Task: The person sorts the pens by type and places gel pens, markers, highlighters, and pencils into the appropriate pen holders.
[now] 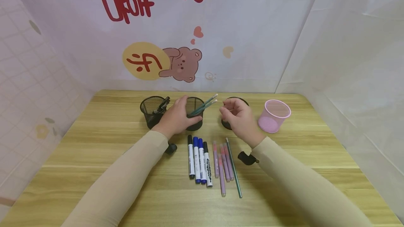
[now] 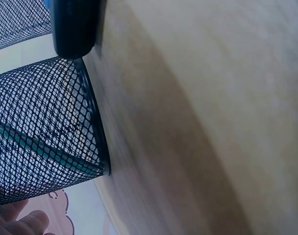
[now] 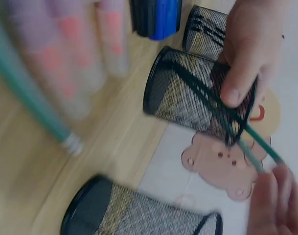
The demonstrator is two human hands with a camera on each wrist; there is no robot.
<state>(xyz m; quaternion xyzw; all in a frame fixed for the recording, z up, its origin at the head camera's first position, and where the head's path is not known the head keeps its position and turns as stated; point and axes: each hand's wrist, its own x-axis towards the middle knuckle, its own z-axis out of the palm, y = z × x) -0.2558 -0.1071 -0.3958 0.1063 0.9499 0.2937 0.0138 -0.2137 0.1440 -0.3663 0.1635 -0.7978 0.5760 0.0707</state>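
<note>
the middle mesh cup (image 1: 194,114) stands upright on the wooden surface (image 1: 315,150), toward its far edge, with green pencils (image 1: 205,105) leaning out of it to the right. the left hand (image 1: 177,116) is wrapped around this cup, thumb across its front and fingers curled over the far side. just to the right, the right hand (image 1: 238,118) hovers above a second black mesh cup (image 1: 226,123), fingers loosely curled with nothing visibly between them; in the right wrist view its fingertips (image 3: 273,196) sit close to the tips of the pencils without clearly touching.

left of the held cup stands another black mesh cup (image 1: 153,111) with dark pens in it. right of the right hand, a pink mesh cup (image 1: 274,115) stands apart from the others. near the person, between the forearms, lie four markers (image 1: 199,160) side by side, black and blue caps pointing away, then a few pink pens (image 1: 222,162) and one green pencil (image 1: 234,167) beside them.

behind the surface hangs a pale sheet printed with red lettering, small hearts and a brown bear (image 1: 183,64); a plain white sheet closes the right side, and a tiled-pattern sheet the left.
</note>
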